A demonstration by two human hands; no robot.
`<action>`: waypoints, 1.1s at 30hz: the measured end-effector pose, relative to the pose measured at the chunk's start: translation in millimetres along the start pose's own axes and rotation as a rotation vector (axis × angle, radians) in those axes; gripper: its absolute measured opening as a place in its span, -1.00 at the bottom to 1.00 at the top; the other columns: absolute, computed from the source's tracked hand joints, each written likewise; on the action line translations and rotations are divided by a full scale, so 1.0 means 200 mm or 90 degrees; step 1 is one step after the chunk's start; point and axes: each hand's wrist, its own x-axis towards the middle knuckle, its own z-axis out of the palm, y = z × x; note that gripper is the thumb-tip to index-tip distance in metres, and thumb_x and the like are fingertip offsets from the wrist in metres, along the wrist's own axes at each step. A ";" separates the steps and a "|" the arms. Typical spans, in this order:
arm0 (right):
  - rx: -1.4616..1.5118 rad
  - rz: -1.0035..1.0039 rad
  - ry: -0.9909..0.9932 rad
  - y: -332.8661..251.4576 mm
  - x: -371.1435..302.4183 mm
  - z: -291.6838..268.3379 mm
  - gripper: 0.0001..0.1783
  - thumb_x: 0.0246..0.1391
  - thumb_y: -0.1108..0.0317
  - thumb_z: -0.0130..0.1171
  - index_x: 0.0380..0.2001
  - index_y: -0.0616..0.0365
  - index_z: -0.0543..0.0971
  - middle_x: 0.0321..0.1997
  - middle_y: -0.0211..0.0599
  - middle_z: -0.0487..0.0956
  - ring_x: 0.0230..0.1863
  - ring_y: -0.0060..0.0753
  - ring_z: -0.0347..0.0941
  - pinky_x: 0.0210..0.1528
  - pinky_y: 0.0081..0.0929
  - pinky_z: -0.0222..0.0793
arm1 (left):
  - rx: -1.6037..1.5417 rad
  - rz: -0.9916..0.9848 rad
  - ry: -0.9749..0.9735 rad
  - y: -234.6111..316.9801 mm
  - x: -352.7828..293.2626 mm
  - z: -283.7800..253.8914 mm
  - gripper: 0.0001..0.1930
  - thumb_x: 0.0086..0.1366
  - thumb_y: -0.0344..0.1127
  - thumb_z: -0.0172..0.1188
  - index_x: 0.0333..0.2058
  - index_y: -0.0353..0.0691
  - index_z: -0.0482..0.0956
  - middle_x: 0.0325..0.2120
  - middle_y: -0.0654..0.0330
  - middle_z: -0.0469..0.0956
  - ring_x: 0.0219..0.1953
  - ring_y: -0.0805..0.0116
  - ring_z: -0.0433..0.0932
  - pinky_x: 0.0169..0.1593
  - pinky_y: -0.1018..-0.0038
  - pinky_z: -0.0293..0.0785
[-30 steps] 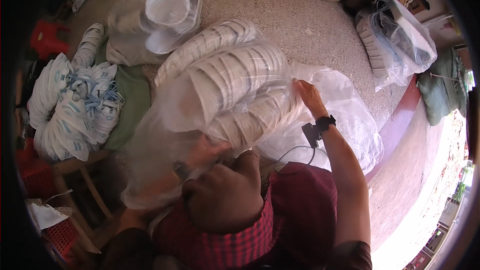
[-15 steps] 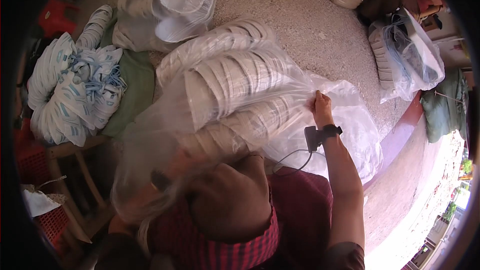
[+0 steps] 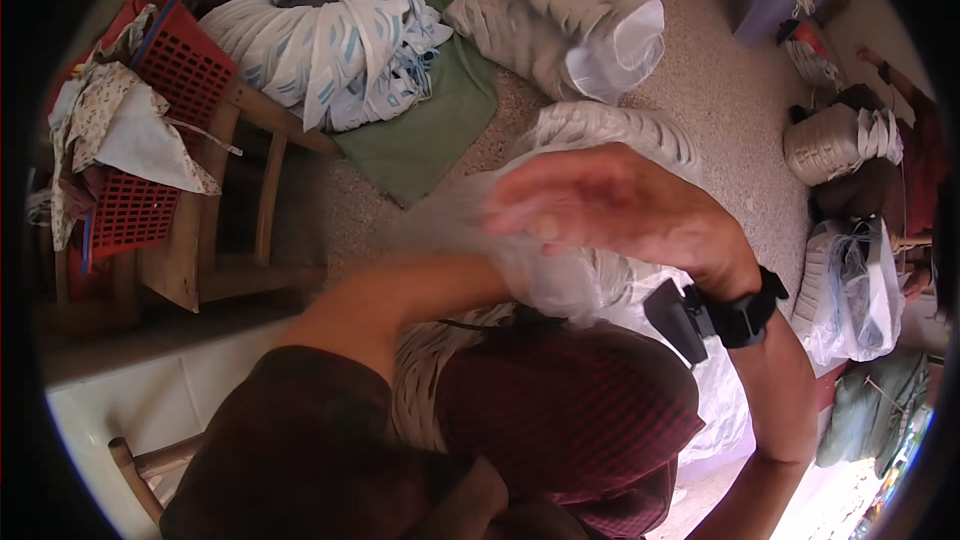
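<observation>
Two hands are at the clear plastic bag [image 3: 560, 280] of stacked white bowls [image 3: 620, 135], which lies across your lap, just ahead of the dark red skirt [image 3: 560, 410]. Your right hand [image 3: 610, 205] is blurred; its fingers curl over the crumpled film at the bag's top, apparently gripping it. Your left hand is hidden behind that film, so you cannot tell whether it is clenched or released. Judge the bagging as part done: the bowls sit inside the film, but no knot shows at the mouth. A second filled bag [image 3: 570, 20] lies on the speckled floor [image 3: 710, 110], already tied. The film is thin, glossy and wrinkled; the bowls are ribbed, nested and round.
</observation>
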 end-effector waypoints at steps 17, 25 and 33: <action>-1.060 0.463 0.001 0.59 -0.57 0.01 -0.81 0.08 0.34 0.13 -0.28 0.19 0.61 -0.15 -0.05 0.57 0.07 -0.01 0.41 -0.05 -0.05 0.38 | 0.181 -0.028 -0.100 0.00 0.27 -0.03 -0.48 0.25 0.08 0.18 -0.02 -0.24 0.56 -0.04 -0.05 0.57 -0.10 0.22 0.54 0.07 0.28 0.39; -0.759 0.204 0.145 0.93 -0.46 0.08 -0.90 -0.04 0.37 0.12 -0.50 0.17 0.54 -0.35 -0.19 0.58 -0.07 -0.09 0.45 -0.14 -0.22 0.48 | -0.295 -0.081 -0.284 -0.13 0.36 -0.01 -0.55 0.43 -0.11 -0.15 0.12 -0.26 0.44 -0.11 0.27 0.55 -0.05 0.46 0.44 0.06 0.50 0.35; -0.850 0.315 0.436 1.13 -0.37 -0.11 -0.88 -0.17 0.49 0.14 -0.50 0.15 0.64 -0.41 -0.03 0.62 -0.30 0.04 0.57 -0.28 -0.13 0.46 | -0.290 0.008 0.142 -0.22 0.29 -0.02 -0.58 0.39 -0.16 -0.09 0.09 -0.30 0.44 -0.16 0.18 0.57 -0.16 0.33 0.50 -0.09 0.40 0.43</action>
